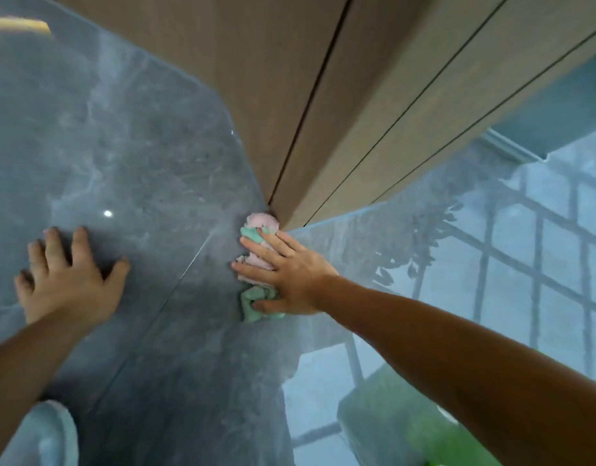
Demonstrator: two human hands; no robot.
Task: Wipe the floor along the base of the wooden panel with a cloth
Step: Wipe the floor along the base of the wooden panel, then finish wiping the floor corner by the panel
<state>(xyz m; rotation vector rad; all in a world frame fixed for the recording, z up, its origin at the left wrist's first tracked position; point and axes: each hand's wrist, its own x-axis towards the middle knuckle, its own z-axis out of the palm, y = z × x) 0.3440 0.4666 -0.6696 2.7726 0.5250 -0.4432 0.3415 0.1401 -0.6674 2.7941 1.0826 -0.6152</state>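
A crumpled pink and green cloth (pixel 260 225) lies on the glossy grey marble floor (pixel 148 169), its far end touching the bottom corner of the wooden panel (pixel 323 95). My right hand (pixel 283 274) presses flat on the cloth, fingers spread over it and pointing left, thumb on its near green end. My left hand (pixel 67 277) rests flat on the bare floor to the left, fingers apart, holding nothing.
The wooden panel rises from the floor with dark vertical grooves (pixel 310 105). Right of it the polished floor reflects a window grid (pixel 532 257) and foliage. A pale rounded object (pixel 51 435) sits at the bottom left. A tile joint (pixel 189 264) runs diagonally between my hands.
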